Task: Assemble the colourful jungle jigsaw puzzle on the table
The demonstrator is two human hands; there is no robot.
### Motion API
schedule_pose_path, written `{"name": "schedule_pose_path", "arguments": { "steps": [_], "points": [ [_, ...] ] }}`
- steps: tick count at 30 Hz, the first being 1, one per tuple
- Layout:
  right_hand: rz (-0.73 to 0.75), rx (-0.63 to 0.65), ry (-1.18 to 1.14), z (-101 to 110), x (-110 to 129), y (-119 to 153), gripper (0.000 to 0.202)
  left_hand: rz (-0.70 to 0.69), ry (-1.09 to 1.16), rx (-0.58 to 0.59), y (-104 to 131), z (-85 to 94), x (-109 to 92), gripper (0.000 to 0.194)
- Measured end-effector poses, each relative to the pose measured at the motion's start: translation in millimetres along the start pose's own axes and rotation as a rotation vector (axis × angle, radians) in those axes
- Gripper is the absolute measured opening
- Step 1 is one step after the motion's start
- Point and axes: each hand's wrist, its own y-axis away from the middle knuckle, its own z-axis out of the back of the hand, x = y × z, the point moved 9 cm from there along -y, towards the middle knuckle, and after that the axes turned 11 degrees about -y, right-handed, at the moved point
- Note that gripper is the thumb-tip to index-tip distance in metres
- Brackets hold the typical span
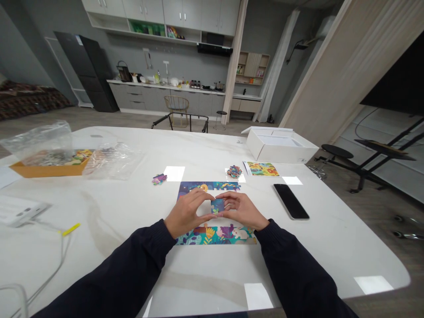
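Between the fingertips of my left hand (190,210) and my right hand (241,210) is a small blue puzzle piece (217,206) with some green on it. Both hands pinch it from opposite sides, held up above the table. Beneath them lies a partly joined jigsaw puzzle (218,235), with a dark blue strip along its far edge and a teal strip with a white rabbit along the near edge. My left hand hides much of the puzzle's left side. A stack of puzzle pieces (234,172) sits beyond the puzzle, and a few purple pieces (159,179) lie to its left.
A black phone (291,202) and a colourful picture card (262,168) lie to the right, before a white box (281,145). At left are an orange tray (53,170) with plastic bags, a white device (21,212) and its cable. A chair (180,121) stands beyond the table.
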Motion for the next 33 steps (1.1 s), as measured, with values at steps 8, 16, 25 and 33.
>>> {"name": "schedule_pose_path", "arguments": {
  "steps": [8, 16, 25, 33],
  "points": [
    [0.140, 0.015, 0.211, 6, 17, 3, 0.050, -0.003, -0.006, -0.024, 2, -0.7, 2, 0.037],
    [0.203, -0.321, 0.591, 133, 4, -5, 0.043, 0.024, -0.002, -0.074, 2, 5.3, 2, 0.030],
    [0.181, -0.256, 0.749, 150, -29, -21, 0.044, 0.018, -0.010, -0.056, 4, 1.7, 3, 0.027],
    [0.198, -0.283, 0.801, 147, -28, -20, 0.044, 0.021, -0.004, -0.060, 3, 2.5, 3, 0.025]
  ]
}}
